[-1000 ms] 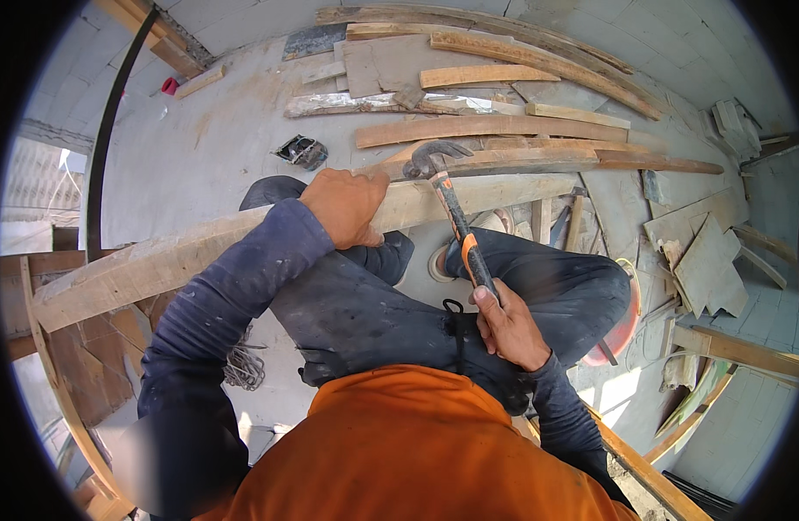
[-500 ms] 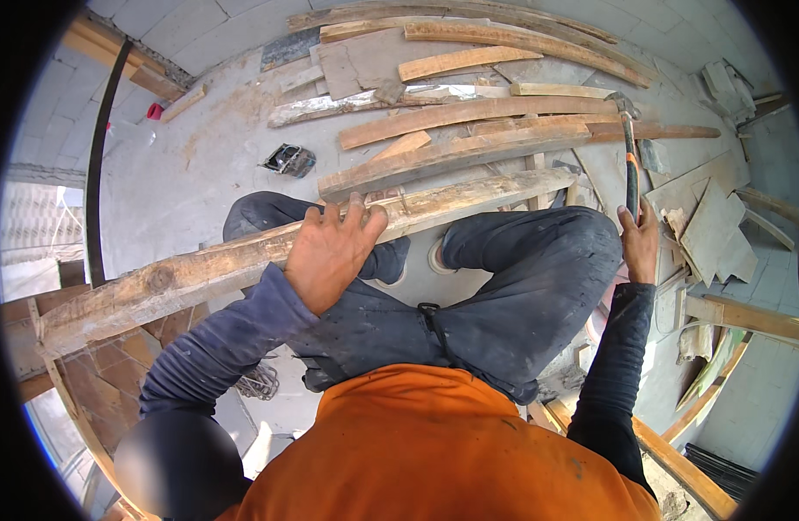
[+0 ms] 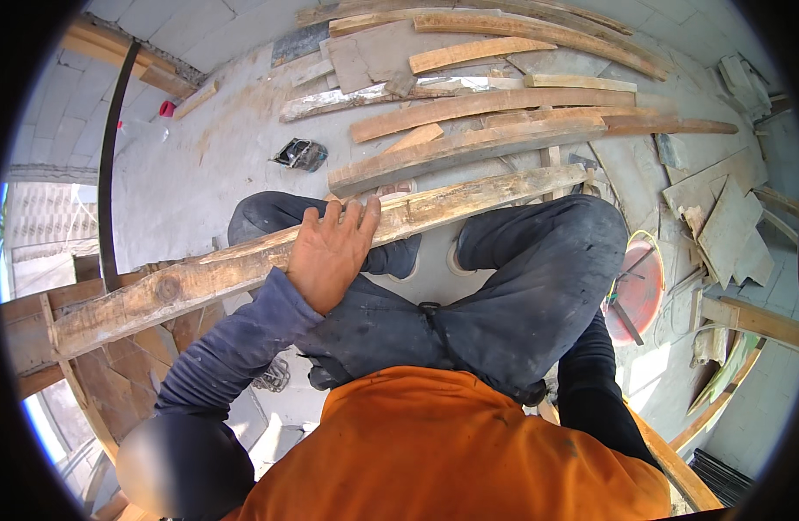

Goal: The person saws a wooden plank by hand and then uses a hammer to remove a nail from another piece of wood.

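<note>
A long rough wooden beam [image 3: 243,261] lies slantwise across my lap, its near end at the left. My left hand [image 3: 334,252] presses on its top face, with the fingers curled over the far edge. My right forearm [image 3: 588,369], in a dark sleeve, goes down beside my right thigh, and the hand itself is hidden behind the leg. No hammer shows in view now. Close to my right knee stands a red bucket [image 3: 640,295] with dark rods or tools in it.
Several planks and beams [image 3: 495,106] lie on the concrete floor ahead. A small dark open container [image 3: 300,154] sits before my left knee. Broken flat boards [image 3: 729,217] lean at the right, and a wooden frame [image 3: 113,373] is at the left.
My right hand, which held a hammer upright beside my right knee, has dropped down and back behind the thigh. The red bucket is now uncovered. My left hand stays on the beam.
</note>
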Tool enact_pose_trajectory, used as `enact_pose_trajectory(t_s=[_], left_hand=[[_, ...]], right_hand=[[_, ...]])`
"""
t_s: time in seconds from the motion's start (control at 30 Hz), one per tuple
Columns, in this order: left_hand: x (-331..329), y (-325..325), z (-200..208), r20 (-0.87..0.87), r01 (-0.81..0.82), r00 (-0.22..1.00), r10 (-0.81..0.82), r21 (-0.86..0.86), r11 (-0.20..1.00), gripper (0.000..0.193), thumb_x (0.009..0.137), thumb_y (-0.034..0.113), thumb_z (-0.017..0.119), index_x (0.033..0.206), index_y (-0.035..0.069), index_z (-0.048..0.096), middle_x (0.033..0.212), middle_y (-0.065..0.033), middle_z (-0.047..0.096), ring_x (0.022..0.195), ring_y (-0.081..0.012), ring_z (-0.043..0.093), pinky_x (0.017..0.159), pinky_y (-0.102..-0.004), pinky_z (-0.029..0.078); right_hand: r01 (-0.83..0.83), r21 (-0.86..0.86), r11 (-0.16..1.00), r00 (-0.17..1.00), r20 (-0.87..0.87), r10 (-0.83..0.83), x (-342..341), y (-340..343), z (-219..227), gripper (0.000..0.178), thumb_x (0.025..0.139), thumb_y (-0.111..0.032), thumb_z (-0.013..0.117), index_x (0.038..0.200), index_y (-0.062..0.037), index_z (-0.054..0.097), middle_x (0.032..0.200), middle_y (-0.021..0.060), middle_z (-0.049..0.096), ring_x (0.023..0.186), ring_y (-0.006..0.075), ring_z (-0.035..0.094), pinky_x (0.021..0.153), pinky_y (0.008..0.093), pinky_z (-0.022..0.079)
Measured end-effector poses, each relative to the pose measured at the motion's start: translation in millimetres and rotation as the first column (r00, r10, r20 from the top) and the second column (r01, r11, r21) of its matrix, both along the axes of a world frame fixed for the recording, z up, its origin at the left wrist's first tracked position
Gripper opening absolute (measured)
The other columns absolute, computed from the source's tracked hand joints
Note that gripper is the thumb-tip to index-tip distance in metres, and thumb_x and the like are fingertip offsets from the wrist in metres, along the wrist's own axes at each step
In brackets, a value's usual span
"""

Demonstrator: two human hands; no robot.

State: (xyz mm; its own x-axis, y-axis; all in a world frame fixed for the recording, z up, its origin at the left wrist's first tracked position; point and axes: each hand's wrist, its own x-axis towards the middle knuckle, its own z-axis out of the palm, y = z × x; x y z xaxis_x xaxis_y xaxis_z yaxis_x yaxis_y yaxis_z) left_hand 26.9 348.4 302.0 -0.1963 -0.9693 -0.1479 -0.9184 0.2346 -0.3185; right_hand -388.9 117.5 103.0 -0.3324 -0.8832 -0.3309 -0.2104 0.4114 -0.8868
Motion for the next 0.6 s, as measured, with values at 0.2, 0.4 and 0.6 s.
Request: enact_pose_trajectory(t_s=[0.2,0.4,0.6], left_hand=[[0,2,-6,-0.025,-0.015,1.000,0.015,0.022,1.000,0.067,0.089,0.008,0.059,0.154,0.009,0.043,0.121,-0.0095,0.060,0.097,-0.0222,0.059,0.078,-0.0366,0.047],[-2,7,-4,-0.024,-0.055,0.998,0.057,0.062,0.997,0.069,0.089,0.010,0.061,0.156,0.010,0.042,0.115,-0.0080,0.059,0.094,-0.0211,0.057,0.077,-0.0360,0.044],[3,10,-13,-0.039,-0.021,0.999,0.020,-0.027,0.999,0.066,0.091,0.015,0.062,0.153,0.006,0.043,0.109,-0.0065,0.056,0.093,-0.0203,0.055,0.079,-0.0368,0.044]], right_hand=[[-0.623,-0.053,0.780,0.764,-0.254,0.593,45,-25,186,0.048,0.098,-0.039,0.066,0.122,0.0024,0.070,0.110,0.0193,0.072,0.097,0.0257,0.069,0.086,0.0376,0.052],[-0.967,0.170,0.192,0.061,-0.576,0.815,201,57,202,0.042,0.099,-0.043,0.065,0.095,-0.0019,0.073,0.081,0.0183,0.070,0.079,0.0361,0.069,0.072,0.0444,0.052],[-0.991,0.124,0.058,0.003,-0.400,0.916,242,85,146,0.042,0.100,-0.046,0.064,0.090,-0.0046,0.064,0.076,0.0179,0.067,0.075,0.0395,0.066,0.069,0.0469,0.050]])
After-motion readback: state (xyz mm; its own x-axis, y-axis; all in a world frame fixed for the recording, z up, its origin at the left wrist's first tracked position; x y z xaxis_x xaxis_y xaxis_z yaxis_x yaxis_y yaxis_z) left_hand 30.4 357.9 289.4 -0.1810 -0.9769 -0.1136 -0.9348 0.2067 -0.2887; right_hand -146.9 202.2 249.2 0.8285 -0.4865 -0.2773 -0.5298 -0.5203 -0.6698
